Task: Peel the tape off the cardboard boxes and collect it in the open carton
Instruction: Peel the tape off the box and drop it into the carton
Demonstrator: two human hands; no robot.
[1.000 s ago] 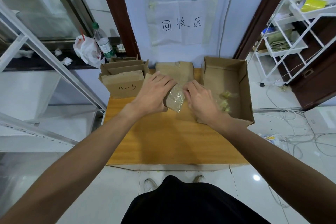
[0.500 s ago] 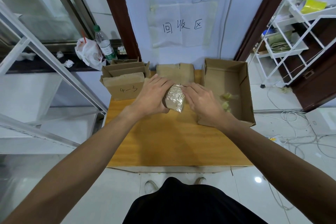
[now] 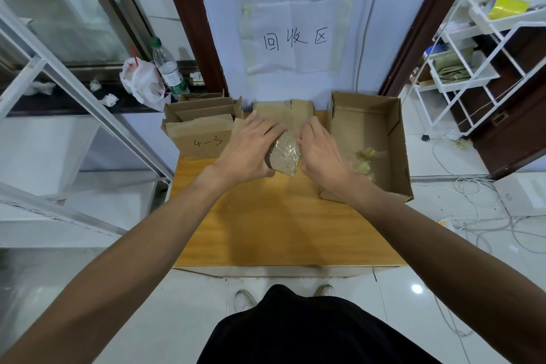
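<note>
The left hand [image 3: 251, 151] has its grip clamped round a small tape-wrapped box [image 3: 285, 156], held over the middle of the worktop [image 3: 280, 224] near its far edge. The right hand [image 3: 320, 151] curls its fingers at the box's right side, but its grip cannot be made out. Tape scraps [image 3: 367, 156] lie in the open carton [image 3: 394, 139] at the far right corner.

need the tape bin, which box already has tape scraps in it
The open carton on the right, with yellowish tape wads inside; the others show none.
</note>
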